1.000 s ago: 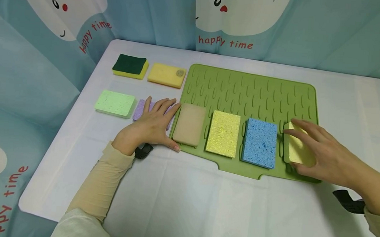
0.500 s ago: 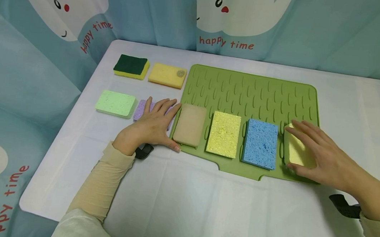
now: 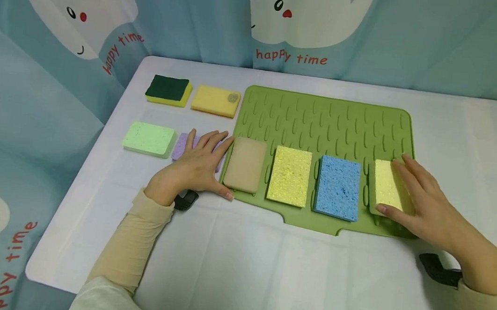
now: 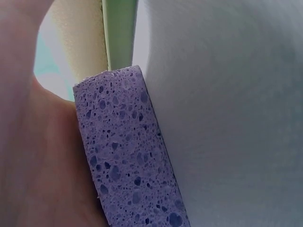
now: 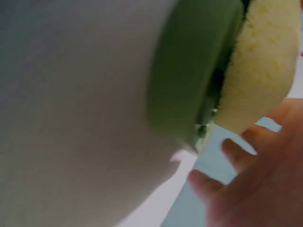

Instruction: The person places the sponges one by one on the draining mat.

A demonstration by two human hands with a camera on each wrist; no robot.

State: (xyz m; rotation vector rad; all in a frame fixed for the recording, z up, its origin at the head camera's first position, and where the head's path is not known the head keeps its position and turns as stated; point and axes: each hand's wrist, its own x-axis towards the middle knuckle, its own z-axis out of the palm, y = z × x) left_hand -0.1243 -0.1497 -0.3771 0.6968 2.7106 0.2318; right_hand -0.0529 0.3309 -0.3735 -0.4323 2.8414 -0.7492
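Observation:
In the head view my left hand [image 3: 196, 167] lies spread over a purple sponge [image 3: 179, 147], covering most of it. The left wrist view shows the side of this purple sponge [image 4: 128, 151] beneath the palm. My right hand [image 3: 435, 209] is over the right part of a pale yellow sponge [image 3: 385, 185], its fingers extended and spread. That sponge lies at the right end of a green ridged mat [image 3: 318, 116]. Whether the right fingertips touch it is hard to tell. The right wrist view has the pale yellow sponge [image 5: 262, 61] above the spread fingers.
Also on the mat are a beige sponge [image 3: 244, 164], a bright yellow sponge [image 3: 289, 176] and a blue sponge [image 3: 337, 187]. Left of it lie a green-topped scrub sponge [image 3: 167, 90], a yellow sponge [image 3: 214, 101] and a light green sponge [image 3: 149, 138]. A patterned curtain [image 3: 188, 25] hangs behind.
The fingers of my right hand have drawn away from the left edge of the pale yellow sponge toward the right, uncovering more of it. My left hand stays in place.

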